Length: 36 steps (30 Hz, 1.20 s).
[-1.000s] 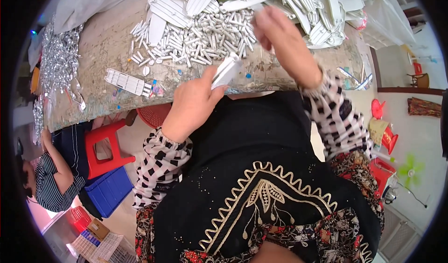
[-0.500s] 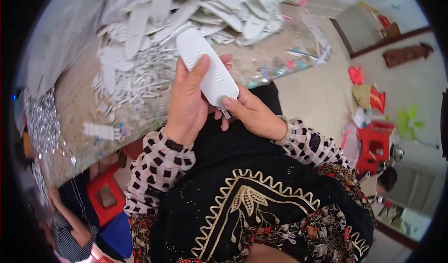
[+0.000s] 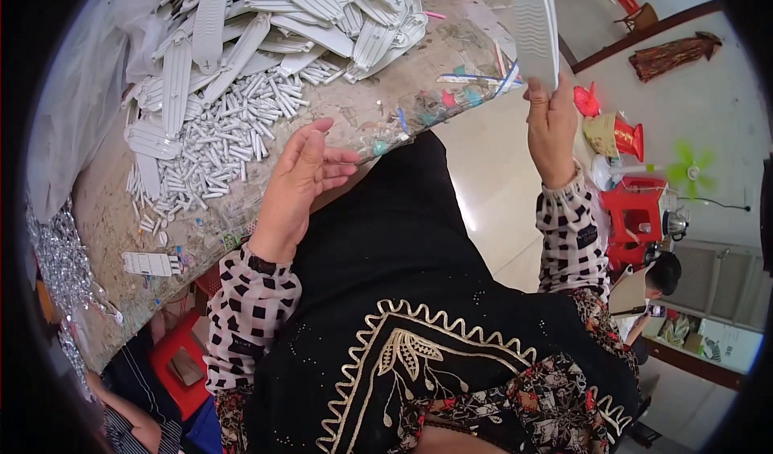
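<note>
My right hand [image 3: 552, 128] is raised off to the right of the table, closed round the lower end of a white oblong plastic piece [image 3: 535, 31] with wavy ridges on its face. The piece stands nearly upright. At the table's near edge my left hand [image 3: 296, 184] is empty, palm turned inward, fingers stretched and slightly apart. Beyond it lies a heap of small white pegs [image 3: 233, 124]. A big pile of similar white oblong pieces [image 3: 306, 11] rests behind the pegs, some showing ribbed undersides.
The worn table [image 3: 362, 116] carries scraps along its near edge and a small white slotted part [image 3: 151, 264]. Silvery strips [image 3: 68, 269] hang at the left. Red stools [image 3: 181, 365] stand below; a green fan [image 3: 690, 169] is at right. Two other people [image 3: 137, 422] are nearby.
My right hand has carried the white oblong piece up and right, away from my left hand. The left hand has let go of it and moved slightly left and down.
</note>
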Motion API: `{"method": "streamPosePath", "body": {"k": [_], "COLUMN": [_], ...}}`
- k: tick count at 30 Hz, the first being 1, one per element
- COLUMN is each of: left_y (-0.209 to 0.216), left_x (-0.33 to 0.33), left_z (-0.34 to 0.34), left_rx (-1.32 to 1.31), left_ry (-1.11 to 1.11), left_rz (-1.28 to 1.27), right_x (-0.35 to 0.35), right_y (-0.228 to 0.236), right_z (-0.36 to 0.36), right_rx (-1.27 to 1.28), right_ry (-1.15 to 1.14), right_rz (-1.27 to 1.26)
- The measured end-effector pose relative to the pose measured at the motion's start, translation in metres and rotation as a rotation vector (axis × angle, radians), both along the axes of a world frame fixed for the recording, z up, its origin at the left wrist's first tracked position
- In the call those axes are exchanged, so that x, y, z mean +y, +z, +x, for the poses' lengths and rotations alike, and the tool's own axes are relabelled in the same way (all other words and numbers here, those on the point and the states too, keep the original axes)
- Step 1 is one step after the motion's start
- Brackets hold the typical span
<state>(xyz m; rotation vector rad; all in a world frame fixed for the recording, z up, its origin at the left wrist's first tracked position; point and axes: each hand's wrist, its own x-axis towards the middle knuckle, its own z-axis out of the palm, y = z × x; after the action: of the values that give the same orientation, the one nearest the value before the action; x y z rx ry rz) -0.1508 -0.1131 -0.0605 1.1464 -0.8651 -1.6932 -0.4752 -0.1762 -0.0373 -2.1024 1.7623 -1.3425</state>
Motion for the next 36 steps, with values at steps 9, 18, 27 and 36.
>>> {"method": "streamPosePath", "body": {"k": [9,18,27,36], "left_y": [-0.010,-0.017,-0.019,-0.024], "left_x": [0.003,0.005,0.013,0.006], "left_z": [-0.002,-0.010,-0.010,-0.012], "left_rx": [-0.014,-0.104,-0.161,-0.176], "left_ry": [-0.033,-0.118,-0.191,-0.171], "left_rz": [0.044,0.010,-0.066,-0.158], "right_x": [-0.020,-0.042,-0.048,-0.026], "right_y": [0.024,-0.024,-0.016,0.004], "right_z": [0.002,-0.013,-0.003,0.003], "right_rx": [0.024,0.344,0.311,0.282], "right_ry": [-0.073,-0.110,-0.003,0.032], "right_rz": [0.059,0.197,0.245,0.254]}}
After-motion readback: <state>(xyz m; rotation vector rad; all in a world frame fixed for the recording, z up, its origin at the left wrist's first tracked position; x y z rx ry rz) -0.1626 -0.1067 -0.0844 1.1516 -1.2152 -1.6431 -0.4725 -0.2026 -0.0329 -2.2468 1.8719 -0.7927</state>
